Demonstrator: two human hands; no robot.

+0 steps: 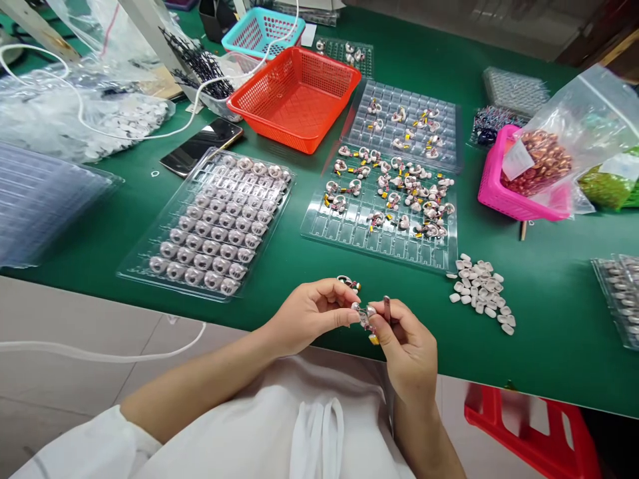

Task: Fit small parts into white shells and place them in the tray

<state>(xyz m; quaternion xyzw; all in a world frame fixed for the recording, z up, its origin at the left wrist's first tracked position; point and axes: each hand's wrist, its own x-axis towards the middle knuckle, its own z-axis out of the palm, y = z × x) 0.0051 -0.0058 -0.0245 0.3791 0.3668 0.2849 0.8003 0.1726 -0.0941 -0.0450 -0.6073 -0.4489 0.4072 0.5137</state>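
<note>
Above the table's front edge, my left hand (319, 309) pinches one side of a small silvery electronic assembly (363, 314). It looks like earphone pieces, with thin dark wires and a yellow tab (374, 339) hanging below. The fingers of my right hand (407, 339) close on its other side. A narrow brown strip (387, 306) also sticks up from the right fingers; its lower end is hidden. Just behind my left fingertips lies a similar wired piece (348, 283). A pile of small whitish caps (482, 289) is on the table to the right.
Left of centre stands a clear tray of silvery shells (214, 233). Beyond my hands, clear trays (344, 229) carry wired pieces. Further back are a red basket (299, 100), a blue basket (264, 33) and a phone (202, 146). A pink basket (524, 206) stands right; a red stool (544, 432) is below.
</note>
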